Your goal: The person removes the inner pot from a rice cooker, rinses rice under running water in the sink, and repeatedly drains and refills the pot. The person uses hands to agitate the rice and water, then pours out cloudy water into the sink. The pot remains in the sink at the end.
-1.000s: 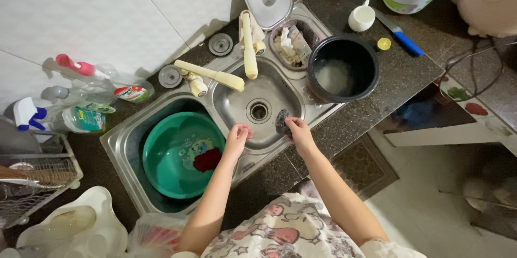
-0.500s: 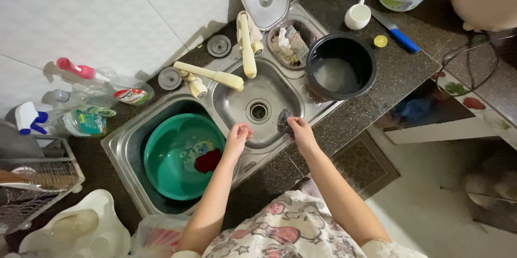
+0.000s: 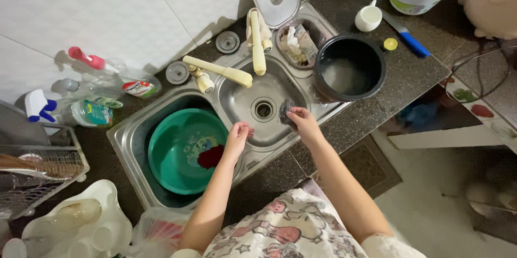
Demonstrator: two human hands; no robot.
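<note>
A dark scouring pad [image 3: 285, 111] was gripped by the closed fingers of the right hand [image 3: 302, 122] over the sink [image 3: 237, 102], near the table's front edge, while nothing was held in the loosely curled left hand [image 3: 237, 135].

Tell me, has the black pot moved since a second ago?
No. The black pot sits at the same spot beside the sink basin, on the counter.

Your dark stone bench [image 3: 377, 107] is carrying a double steel sink [image 3: 318, 102], a black pot [image 3: 349, 67], a white cup [image 3: 369, 18], a blue-handled knife [image 3: 409, 38], a yellow cap [image 3: 390, 44] and spray bottles [image 3: 102, 83].
</note>
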